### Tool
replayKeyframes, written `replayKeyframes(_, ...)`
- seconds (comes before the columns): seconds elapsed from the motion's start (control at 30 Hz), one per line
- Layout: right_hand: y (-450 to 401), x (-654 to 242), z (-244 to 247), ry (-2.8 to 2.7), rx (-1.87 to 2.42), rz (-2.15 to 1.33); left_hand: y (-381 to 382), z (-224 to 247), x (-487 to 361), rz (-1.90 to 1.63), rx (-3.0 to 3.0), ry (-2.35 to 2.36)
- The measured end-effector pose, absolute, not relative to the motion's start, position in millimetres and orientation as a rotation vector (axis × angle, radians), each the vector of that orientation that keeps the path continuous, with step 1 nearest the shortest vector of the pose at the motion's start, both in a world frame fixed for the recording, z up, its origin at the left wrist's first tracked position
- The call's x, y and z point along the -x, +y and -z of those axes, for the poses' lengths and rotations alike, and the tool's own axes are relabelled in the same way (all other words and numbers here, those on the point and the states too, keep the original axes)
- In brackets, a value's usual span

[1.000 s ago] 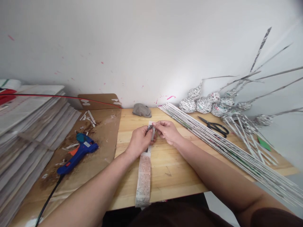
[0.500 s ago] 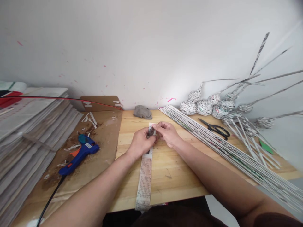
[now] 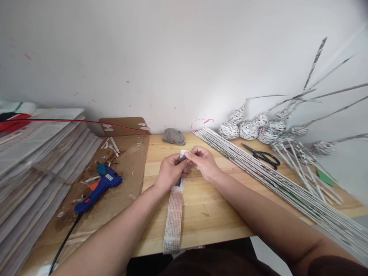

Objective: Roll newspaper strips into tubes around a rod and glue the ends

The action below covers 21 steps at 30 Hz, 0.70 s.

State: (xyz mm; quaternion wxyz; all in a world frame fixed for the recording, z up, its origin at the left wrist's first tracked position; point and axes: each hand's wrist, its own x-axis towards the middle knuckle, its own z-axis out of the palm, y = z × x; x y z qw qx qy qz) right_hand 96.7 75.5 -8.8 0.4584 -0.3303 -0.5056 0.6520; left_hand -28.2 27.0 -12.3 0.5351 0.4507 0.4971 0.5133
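A long strip of newspaper (image 3: 173, 216) runs from the table's front edge up to my two hands. My left hand (image 3: 171, 170) is closed on its upper part, thumb on top and fingers bent around it. At the strip's far end, my right hand (image 3: 202, 161) pinches the paper between thumb and forefinger. Both hands nearly touch each other. My fingers cover much of the strip's upper part, so how its edge is bent there is hidden.
On the left, a blue glue gun (image 3: 97, 189) lies on stained cardboard (image 3: 126, 184) beside stacked newspapers (image 3: 57, 153). A grey cloth (image 3: 173, 136) sits by the wall. To the right are rolled paper sticks (image 3: 258, 168), black scissors (image 3: 263, 156) and woven paper gourds (image 3: 228, 130).
Both hands stay at the strip's far end. My left fingers have shifted slightly closer to the right hand, and the strip's lower end has swung a little left.
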Motion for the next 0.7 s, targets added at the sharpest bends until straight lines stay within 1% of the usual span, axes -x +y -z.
replayKeyframes(0.33, 82.5, -103.0, 3.2, -1.273, 0.86, -1.589, 28.0, 11.0, 29.5, -1.152, -0.945, 1.097)
replayKeyframes(0.47, 86.3, -112.4, -2.8, -1.516, 0.851, -1.706, 28.7, 9.0, 31.8, -1.161, -0.918, 1.101)
replayKeyframes(0.57, 85.5, -114.8, -3.5, -1.635, 0.797, -1.727, 29.6, 9.6, 32.9, -1.153, -0.924, 1.098)
replayKeyframes(0.7, 83.3, -110.9, 0.8, -1.545, 0.839, -1.69, 30.2, 14.1, 32.0, -1.153, -0.969, 1.091)
